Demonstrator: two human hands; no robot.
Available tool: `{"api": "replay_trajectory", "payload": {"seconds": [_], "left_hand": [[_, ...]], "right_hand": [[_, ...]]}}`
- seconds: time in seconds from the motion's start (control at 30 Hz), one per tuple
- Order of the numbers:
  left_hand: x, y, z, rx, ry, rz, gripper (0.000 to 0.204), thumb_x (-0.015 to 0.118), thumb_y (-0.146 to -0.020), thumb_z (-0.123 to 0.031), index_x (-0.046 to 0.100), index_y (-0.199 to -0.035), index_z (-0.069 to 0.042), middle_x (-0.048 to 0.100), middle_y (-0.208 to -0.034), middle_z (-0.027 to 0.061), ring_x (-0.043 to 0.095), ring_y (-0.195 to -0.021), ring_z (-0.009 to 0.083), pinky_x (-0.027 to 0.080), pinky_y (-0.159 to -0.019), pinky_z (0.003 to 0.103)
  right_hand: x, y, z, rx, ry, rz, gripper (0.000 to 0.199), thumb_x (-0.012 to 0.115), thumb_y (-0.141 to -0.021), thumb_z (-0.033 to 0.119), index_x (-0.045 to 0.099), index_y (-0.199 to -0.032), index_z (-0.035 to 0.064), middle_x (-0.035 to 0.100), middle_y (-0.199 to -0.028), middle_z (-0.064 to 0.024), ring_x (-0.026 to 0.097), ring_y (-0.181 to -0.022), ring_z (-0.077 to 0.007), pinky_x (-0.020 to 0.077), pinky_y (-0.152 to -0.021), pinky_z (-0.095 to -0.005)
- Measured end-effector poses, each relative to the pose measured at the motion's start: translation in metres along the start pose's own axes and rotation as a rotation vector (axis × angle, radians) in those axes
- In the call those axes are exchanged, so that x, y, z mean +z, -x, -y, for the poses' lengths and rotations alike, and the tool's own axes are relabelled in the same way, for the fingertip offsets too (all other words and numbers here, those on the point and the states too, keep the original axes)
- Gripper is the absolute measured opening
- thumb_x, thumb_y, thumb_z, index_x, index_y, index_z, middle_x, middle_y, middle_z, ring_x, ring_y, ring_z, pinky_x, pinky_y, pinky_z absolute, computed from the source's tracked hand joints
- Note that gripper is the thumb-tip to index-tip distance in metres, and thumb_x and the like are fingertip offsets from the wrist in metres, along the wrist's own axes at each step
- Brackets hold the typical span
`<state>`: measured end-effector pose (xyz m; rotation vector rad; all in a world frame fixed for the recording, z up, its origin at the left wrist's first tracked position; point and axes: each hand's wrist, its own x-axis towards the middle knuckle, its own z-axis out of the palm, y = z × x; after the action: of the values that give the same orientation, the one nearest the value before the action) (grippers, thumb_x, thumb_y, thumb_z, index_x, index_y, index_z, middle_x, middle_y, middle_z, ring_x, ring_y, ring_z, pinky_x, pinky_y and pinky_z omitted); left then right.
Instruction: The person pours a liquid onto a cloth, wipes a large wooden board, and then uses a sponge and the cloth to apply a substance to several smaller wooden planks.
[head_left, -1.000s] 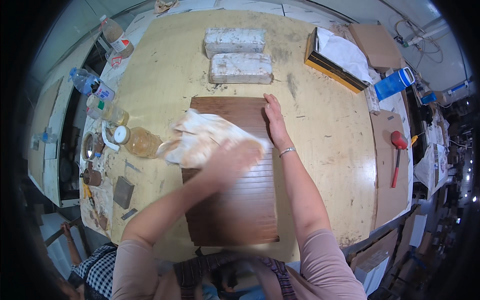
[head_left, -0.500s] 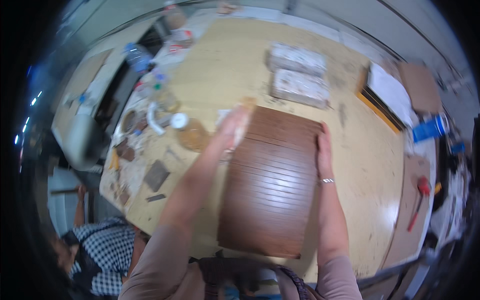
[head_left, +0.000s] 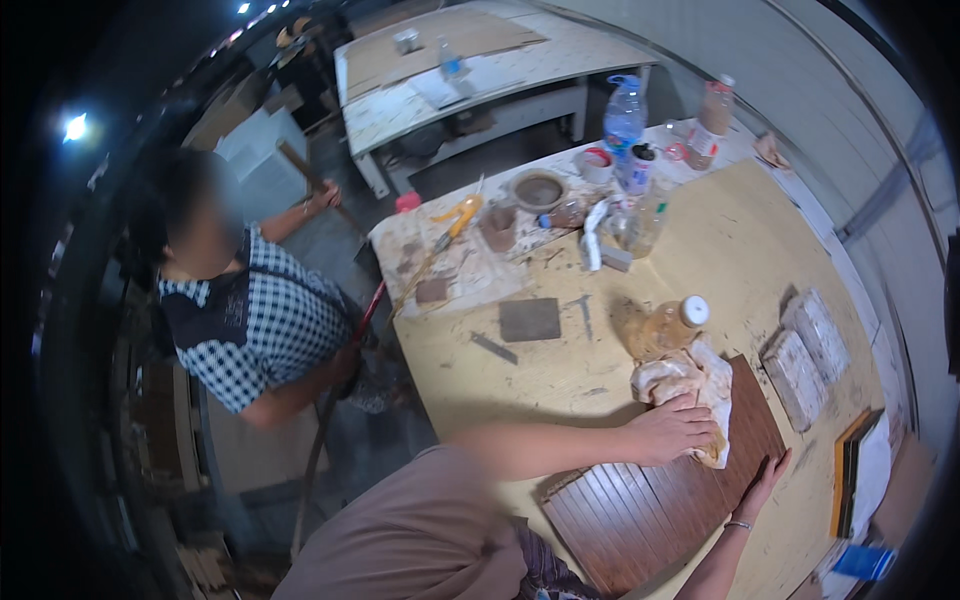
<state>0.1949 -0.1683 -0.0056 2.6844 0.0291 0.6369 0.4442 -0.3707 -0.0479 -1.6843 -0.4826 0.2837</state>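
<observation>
— Over at the far left, who is that?
— A person in a checked shirt (head_left: 262,330), standing beside the pale wooden workbench (head_left: 560,370) and gripping a long handle.

— And on the bench itself?
— The left hand (head_left: 672,430) presses flat, fingers spread, on a crumpled stained white cloth (head_left: 690,385) lying across the dark brown slatted wooden panel (head_left: 650,505). A clear plastic bottle of amber liquid (head_left: 668,325) lies just beside the cloth.

— The right hand (head_left: 765,480)?
— Open, resting flat on the panel's right edge, holding nothing.
</observation>
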Motion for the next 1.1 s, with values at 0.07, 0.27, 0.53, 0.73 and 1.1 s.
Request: {"api": "replay_trajectory", "payload": {"seconds": [0.07, 0.27, 0.53, 0.73, 1.1], "left_hand": [[0.006, 0.000, 0.003, -0.018, 0.053, -0.016, 0.043, 0.052, -0.091, -0.020, 0.054, -0.134, -0.010, 0.050, -0.143, 0.0030, 0.038, -0.138, 0.0212, 0.021, -0.116, 0.043], [0.012, 0.005, 0.002, -0.032, 0.085, -0.126, 0.038, 0.057, -0.089, -0.024, 0.061, -0.125, -0.013, 0.054, -0.137, 0.0001, 0.041, -0.135, 0.0184, 0.019, -0.117, 0.045], [-0.008, 0.006, 0.000, -0.053, 0.107, -0.053, 0.039, 0.056, -0.089, -0.022, 0.060, -0.127, -0.013, 0.054, -0.139, -0.0003, 0.041, -0.136, 0.0193, 0.022, -0.117, 0.043], [-0.027, -0.003, -0.003, -0.015, 0.081, -0.023, 0.046, 0.060, -0.081, -0.018, 0.060, -0.127, -0.013, 0.055, -0.137, 0.0012, 0.043, -0.134, 0.0202, 0.027, -0.114, 0.045], [-0.110, 0.023, -0.030, -0.155, -0.042, 0.478, 0.051, 0.052, -0.091, -0.016, 0.049, -0.142, -0.014, 0.045, -0.150, 0.0030, 0.035, -0.142, 0.0218, 0.011, -0.119, 0.055]], "right_hand": [[-0.001, 0.001, 0.003, -0.013, 0.047, 0.051, 0.062, 0.042, -0.103, 0.034, 0.022, -0.154, 0.0050, 0.016, -0.161, -0.0114, 0.011, -0.149, -0.0227, 0.0111, -0.121, -0.0369], [-0.004, -0.007, 0.005, -0.032, 0.290, 0.079, 0.060, 0.049, -0.101, 0.026, 0.028, -0.151, 0.0024, 0.023, -0.159, -0.0145, 0.019, -0.147, -0.0256, 0.0154, -0.120, -0.0386], [0.038, -0.035, 0.044, -0.418, 1.026, 0.104, 0.052, 0.054, -0.097, 0.019, 0.041, -0.142, -0.0035, 0.035, -0.150, -0.0252, 0.030, -0.140, -0.0405, 0.0234, -0.117, -0.0449], [0.088, -0.009, 0.084, -0.278, 1.042, 0.093, 0.041, 0.060, -0.089, 0.023, 0.059, -0.123, -0.0003, 0.062, -0.119, -0.0215, 0.059, -0.111, -0.0379, 0.0451, -0.097, -0.0447], [0.095, -0.022, 0.107, -0.231, 1.205, 0.087, 0.055, 0.055, -0.090, 0.037, 0.050, -0.136, 0.0078, 0.053, -0.131, -0.0165, 0.043, -0.128, -0.0329, 0.0280, -0.111, -0.0497]]}}
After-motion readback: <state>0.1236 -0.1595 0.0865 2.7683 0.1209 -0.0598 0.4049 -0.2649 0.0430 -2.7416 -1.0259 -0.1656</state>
